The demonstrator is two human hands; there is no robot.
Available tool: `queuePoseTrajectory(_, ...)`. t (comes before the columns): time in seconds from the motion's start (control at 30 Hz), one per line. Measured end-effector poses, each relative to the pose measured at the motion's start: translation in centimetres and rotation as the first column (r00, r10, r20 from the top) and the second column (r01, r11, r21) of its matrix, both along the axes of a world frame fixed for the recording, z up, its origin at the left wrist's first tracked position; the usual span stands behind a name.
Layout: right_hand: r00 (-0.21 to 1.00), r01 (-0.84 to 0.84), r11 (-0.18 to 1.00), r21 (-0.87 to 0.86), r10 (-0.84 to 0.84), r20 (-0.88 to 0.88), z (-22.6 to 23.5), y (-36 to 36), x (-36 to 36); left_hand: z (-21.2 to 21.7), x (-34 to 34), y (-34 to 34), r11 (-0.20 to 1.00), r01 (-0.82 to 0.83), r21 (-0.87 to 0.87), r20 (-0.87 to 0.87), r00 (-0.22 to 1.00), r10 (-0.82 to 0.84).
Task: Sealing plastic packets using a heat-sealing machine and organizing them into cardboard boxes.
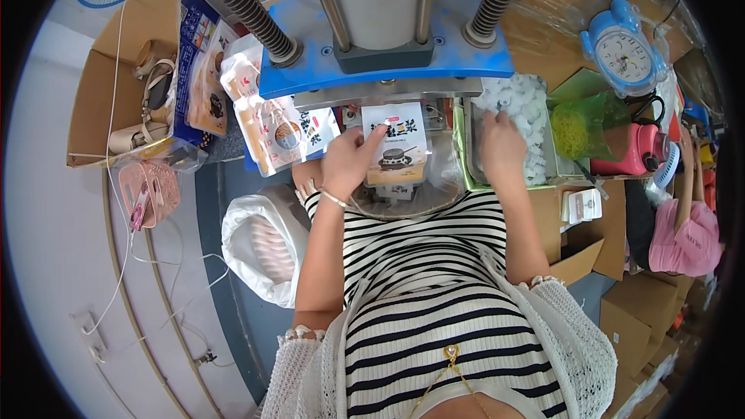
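Note:
My left hand (pixel 346 163) pinches the left edge of a white and tan printed pouch (pixel 397 143), thumb on its front. The pouch stands upright below the blue press plate (pixel 458 54) and its metal bar (pixel 388 93). My right hand (pixel 503 143) reaches down into the left part of a green-edged tray (pixel 552 157), next to a heap of small white plastic pieces (pixel 529 112). Its fingers are curled and their tips hidden, so what they hold cannot be made out. A clear plastic bag (pixel 442 174) hangs behind and below the pouch.
More printed pouches (pixel 279 128) lie in a stack left of the press. A white sack (pixel 268 244) stands at lower left, a pink basket (pixel 151 194) beyond it. Right are a green bag (pixel 586 128), a pink-red container (pixel 640 149), a blue clock (pixel 623 54) and a co-worker's arm (pixel 686 186).

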State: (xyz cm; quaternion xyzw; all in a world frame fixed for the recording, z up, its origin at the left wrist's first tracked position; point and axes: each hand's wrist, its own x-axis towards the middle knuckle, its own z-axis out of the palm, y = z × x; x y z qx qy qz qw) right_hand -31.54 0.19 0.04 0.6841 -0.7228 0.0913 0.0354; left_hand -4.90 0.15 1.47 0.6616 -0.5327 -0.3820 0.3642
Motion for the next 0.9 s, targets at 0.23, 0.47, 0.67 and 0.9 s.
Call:
queuePoseTrajectory(0.23, 0.895, -0.088, 0.973, -0.214, 0.171, 0.412, 0.4, -1.1, 0.4, -2.0, 5.4, 3.5, 0.713, 0.191, -0.674, 0.689, 0.511, 0.514)
queuePoseTrajectory(0.47, 0.302, -0.107, 0.991, -0.08, 0.109, 0.947, 3.2, 0.7, 4.1, 5.5, 2.5, 5.5, 0.929, 0.016, -0.369, 0.409, 0.901, 0.147)
queuePoseTrajectory(0.67, 0.503, -0.659, 0.712, -0.242, 0.656, 0.562, 6.0, -1.0, 6.8, 1.8, -0.8, 5.5, 0.993, 0.112, -0.034, -0.073, 0.991, -0.114)
queuePoseTrajectory(0.9, 0.523, -0.394, 0.911, -0.124, 0.333, 0.785, 3.0, -0.7, 6.6, -2.2, -1.7, 3.7, 0.995, 0.1, 0.015, -0.386, 0.918, -0.087)
